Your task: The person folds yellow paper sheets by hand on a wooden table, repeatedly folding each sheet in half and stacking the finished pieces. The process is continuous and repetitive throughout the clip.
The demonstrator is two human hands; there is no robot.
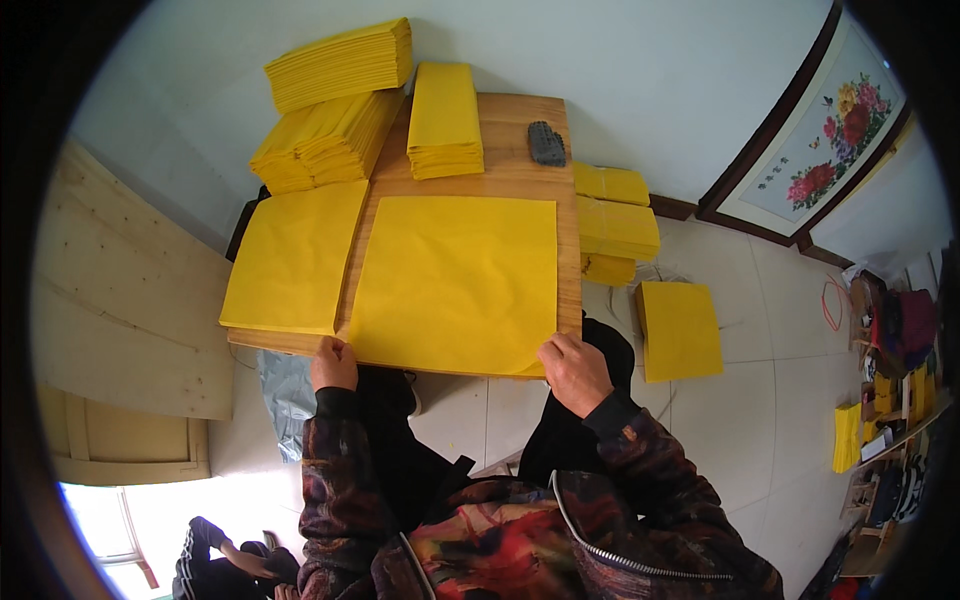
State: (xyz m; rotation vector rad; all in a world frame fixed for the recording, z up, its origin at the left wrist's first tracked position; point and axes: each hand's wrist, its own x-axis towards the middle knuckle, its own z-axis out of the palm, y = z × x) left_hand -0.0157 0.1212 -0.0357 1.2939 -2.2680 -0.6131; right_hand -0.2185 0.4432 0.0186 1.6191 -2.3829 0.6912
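Yellow sheet (455,280) is lying flat on the board (520,150), stretching away from us; we are pinching its near corners, left hand (333,365) and right hand (572,372) both closed on the near edge, equally close.

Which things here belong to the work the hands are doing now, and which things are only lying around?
In use:
- left hand and right hand, each at a near corner of the large yellow sheet
- wooden board under it
- flat yellow pile beside it

Lying about:
- folded yellow stacks
- dark block
- yellow pile on the floor
- framed flower picture
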